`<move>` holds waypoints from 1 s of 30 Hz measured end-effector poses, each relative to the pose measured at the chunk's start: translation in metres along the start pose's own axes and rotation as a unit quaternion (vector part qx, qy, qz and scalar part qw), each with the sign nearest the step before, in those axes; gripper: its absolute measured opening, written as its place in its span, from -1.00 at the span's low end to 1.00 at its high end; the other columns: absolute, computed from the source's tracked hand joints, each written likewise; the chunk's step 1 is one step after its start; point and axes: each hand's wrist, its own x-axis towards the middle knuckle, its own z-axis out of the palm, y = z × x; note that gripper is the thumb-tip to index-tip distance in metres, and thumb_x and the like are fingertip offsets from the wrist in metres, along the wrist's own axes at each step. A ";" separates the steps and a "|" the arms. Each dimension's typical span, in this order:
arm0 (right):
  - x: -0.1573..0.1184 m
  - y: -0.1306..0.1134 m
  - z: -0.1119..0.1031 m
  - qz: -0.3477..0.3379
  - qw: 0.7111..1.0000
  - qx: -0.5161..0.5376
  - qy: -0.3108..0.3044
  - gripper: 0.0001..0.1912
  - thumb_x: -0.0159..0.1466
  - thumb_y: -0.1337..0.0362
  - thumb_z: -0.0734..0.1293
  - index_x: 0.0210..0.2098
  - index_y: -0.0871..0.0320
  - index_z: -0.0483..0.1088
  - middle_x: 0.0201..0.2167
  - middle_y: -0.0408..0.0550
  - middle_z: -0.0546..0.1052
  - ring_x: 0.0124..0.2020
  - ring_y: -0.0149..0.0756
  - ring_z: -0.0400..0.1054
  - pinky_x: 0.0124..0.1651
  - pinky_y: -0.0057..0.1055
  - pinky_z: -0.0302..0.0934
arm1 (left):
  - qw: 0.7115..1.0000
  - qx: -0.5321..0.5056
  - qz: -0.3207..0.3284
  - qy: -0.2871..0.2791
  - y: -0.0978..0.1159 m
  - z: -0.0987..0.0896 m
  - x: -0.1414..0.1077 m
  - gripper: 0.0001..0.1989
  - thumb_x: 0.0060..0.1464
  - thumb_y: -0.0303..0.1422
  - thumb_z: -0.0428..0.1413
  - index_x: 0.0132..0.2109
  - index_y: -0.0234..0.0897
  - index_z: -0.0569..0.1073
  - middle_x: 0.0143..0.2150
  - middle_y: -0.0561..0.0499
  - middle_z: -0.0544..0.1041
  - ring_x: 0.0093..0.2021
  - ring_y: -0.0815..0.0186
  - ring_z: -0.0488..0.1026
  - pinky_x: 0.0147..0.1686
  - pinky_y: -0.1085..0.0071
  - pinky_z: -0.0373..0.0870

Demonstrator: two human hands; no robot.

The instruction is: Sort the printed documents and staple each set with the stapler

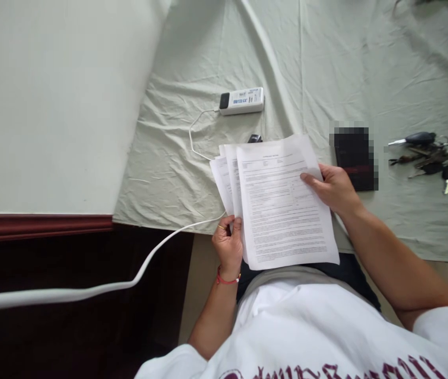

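Observation:
Several printed sheets of paper (282,205) are fanned out in front of me, over the near edge of the cloth-covered table. My left hand (227,242), with a ring and a red bracelet, pinches the lower left edges of the sheets at the back. On the other side, my right hand (336,187) grips the right edge of the front sheet, thumb on top and fingers hidden behind. Small lines of text cover the front sheet, too fine to read. Only narrow left strips of the other sheets show.
A white power bank (243,101) lies beyond the sheets, with a white cable (190,134) running behind them. A small black object (255,138) peeks out at their top edge. To the right are a dark pixelated item (354,158) and a bunch of keys (429,155). Another white cable (145,268) hangs left.

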 end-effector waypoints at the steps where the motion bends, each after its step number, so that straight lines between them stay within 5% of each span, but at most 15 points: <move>1: -0.001 -0.002 0.000 -0.005 1.000 -0.018 0.003 -0.73 0.27 0.03 0.41 -0.24 0.10 0.59 -0.31 -0.06 0.67 -0.32 -0.13 0.53 -0.37 -0.27 0.41 | 1.000 -0.001 -0.001 -0.001 0.001 0.000 0.000 -0.60 0.15 0.02 0.26 -0.26 -0.26 0.59 -0.36 0.02 0.61 -0.32 0.30 0.53 -0.25 0.40 0.48; 5: -0.002 -0.012 -0.003 -0.012 0.993 -0.100 0.062 -0.75 0.28 0.04 0.38 -0.36 0.09 0.49 -0.42 -0.10 0.58 -0.38 -0.19 0.46 -0.33 -0.28 0.35 | 1.000 -0.013 -0.005 0.001 0.006 -0.001 -0.002 -0.62 0.30 -0.04 0.14 -0.25 -0.27 0.60 -0.32 -0.01 0.63 -0.29 0.29 0.54 -0.23 0.41 0.46; 11: 0.000 -0.007 -0.008 -0.051 0.984 -0.091 0.145 -0.77 0.33 0.05 0.34 -0.18 0.04 0.50 -0.36 -0.10 0.57 -0.34 -0.17 0.45 -0.26 -0.22 0.38 | 1.000 0.001 0.004 -0.015 0.007 0.002 -0.001 -0.74 0.22 -0.18 0.20 -0.13 -0.28 0.60 -0.20 -0.06 0.65 -0.18 0.26 0.59 -0.11 0.37 0.49; 17: 0.000 -0.005 -0.006 -0.047 0.985 0.058 0.158 -0.71 0.26 0.01 0.44 -0.08 -0.03 0.55 -0.21 -0.11 0.66 -0.24 -0.10 0.54 -0.15 -0.09 0.48 | 1.000 -0.004 0.029 0.002 0.009 0.005 0.001 -0.75 0.19 -0.17 0.24 -0.12 -0.25 0.50 -0.20 -0.03 0.59 -0.19 0.29 0.56 -0.11 0.39 0.49; 23: -0.003 -0.023 -0.013 -0.018 0.955 0.248 0.161 -0.77 0.21 0.11 0.51 -0.12 -0.18 0.59 -0.03 -0.22 0.68 -0.05 -0.04 0.56 0.17 0.03 0.46 | 0.999 -0.029 0.020 0.024 0.005 0.005 0.001 -0.72 0.16 -0.17 0.26 -0.11 -0.22 0.44 -0.21 0.02 0.51 -0.20 0.34 0.52 -0.13 0.43 0.47; 30: 0.000 -0.030 -0.020 0.022 0.940 0.313 0.137 -0.74 0.12 0.10 0.52 -0.16 -0.17 0.61 0.04 -0.15 0.65 0.15 0.16 0.48 0.10 0.26 0.46 | 0.999 -0.025 0.029 0.032 0.008 0.006 0.002 -0.76 0.13 -0.19 0.28 -0.16 -0.21 0.47 -0.26 0.03 0.53 -0.26 0.35 0.51 -0.18 0.44 0.47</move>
